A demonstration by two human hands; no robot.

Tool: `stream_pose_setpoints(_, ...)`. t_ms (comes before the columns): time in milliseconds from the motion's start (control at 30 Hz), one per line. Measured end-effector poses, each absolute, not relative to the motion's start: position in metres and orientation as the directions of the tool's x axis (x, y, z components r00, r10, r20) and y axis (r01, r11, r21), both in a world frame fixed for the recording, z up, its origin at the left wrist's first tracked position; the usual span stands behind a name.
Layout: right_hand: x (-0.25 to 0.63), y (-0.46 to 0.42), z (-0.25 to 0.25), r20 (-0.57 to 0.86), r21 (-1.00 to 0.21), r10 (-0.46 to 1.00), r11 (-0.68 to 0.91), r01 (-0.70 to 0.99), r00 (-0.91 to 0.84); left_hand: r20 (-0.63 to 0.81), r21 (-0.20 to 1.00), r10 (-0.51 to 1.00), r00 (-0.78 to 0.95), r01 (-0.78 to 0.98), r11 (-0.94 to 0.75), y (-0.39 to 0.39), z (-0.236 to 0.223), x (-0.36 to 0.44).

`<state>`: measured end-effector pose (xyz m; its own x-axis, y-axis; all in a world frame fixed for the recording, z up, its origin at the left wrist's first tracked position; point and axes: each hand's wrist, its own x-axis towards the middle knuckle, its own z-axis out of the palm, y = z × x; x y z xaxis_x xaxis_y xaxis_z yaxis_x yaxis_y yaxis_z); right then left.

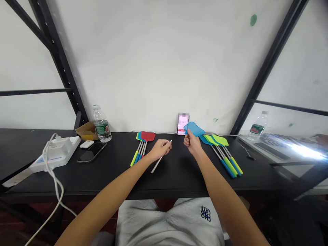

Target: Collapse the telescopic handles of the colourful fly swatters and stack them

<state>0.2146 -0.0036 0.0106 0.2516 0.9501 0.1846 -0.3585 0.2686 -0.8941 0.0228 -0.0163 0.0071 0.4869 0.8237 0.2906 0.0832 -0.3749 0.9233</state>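
- A silver metal rod (158, 164) is pinched by the left hand (160, 150), over a black tabletop (176, 177).
- A blue plastic mesh swatter head (194, 129) is pinched between thumb and fingers of the right hand (191, 143).
- Long-handled red and blue swatters (146, 136) are laid left of the hands; long-handled green and blue swatters (222, 150) are laid to the right.

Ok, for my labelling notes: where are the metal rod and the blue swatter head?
metal rod (156, 164): head view, on its lower shaft.
blue swatter head (195, 129): head view, on its mesh.
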Motion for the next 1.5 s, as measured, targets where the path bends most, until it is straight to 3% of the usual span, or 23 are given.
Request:
stream_pose_setpoints(167,0.224,0.000,0.004,0.041,-0.987,0.918,0.098,-0.125,0.393,0.326,0.864,0.834,0.445,0.216,-0.454,-0.013,0.001,0.023)
stream_pose_setpoints(367,0.218,0.002,-0.009,0.093,-0.946,0.976,0.026,0.322,0.196,0.373,0.766,0.799,0.471,0.329,-0.552,-0.019,-0.002,0.027)
stream_pose_setpoints(567,0.225,0.008,-0.019,0.163,-0.841,0.981,0.082,0.536,0.107,0.443,0.603,0.733,0.515,0.434,-0.669,-0.025,-0.002,0.027)
stream_pose_setpoints(833,0.229,0.011,-0.022,0.191,-0.769,0.970,0.054,0.637,0.149,0.433,0.462,0.675,0.598,0.496,-0.736,-0.028,-0.007,0.027)
stream_pose_setpoints(1233,0.228,0.002,-0.009,0.250,-0.716,0.922,-0.029,0.697,0.295,0.413,0.445,0.673,0.614,0.508,-0.737,-0.026,-0.009,0.027)
stream_pose_setpoints(1500,0.230,-0.003,-0.001,0.381,-0.709,0.848,0.012,0.705,0.368,0.407,0.460,0.679,0.611,0.505,-0.730,-0.026,-0.011,0.028)
